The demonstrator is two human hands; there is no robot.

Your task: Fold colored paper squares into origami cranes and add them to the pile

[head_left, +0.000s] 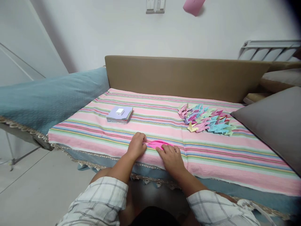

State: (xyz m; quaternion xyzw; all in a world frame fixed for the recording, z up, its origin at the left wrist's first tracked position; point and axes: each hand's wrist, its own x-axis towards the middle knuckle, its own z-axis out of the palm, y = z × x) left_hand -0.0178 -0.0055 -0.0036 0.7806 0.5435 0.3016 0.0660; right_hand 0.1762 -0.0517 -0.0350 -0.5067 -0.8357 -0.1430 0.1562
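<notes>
A bright pink folded paper (155,144), long and narrow, lies on the striped cloth between my two hands. My left hand (137,145) has its fingers curled together at the paper's pointed left tip. Across the right part of the paper, my right hand (173,157) grips with bent fingers on top and the thumb along the near edge, covering that end. Beyond my right hand is a cluster of folded paper cranes (207,118) in several colours. To the upper left sits a stack of square paper sheets (125,112), with a small white block (120,111) on top.
The pink striped cloth (150,125) covers a sofa seat. A brown backrest (178,77) rises behind it. On the left is a blue-covered armrest (58,94), and on the right a grey cushion (272,122). Wall switches (155,5) are above.
</notes>
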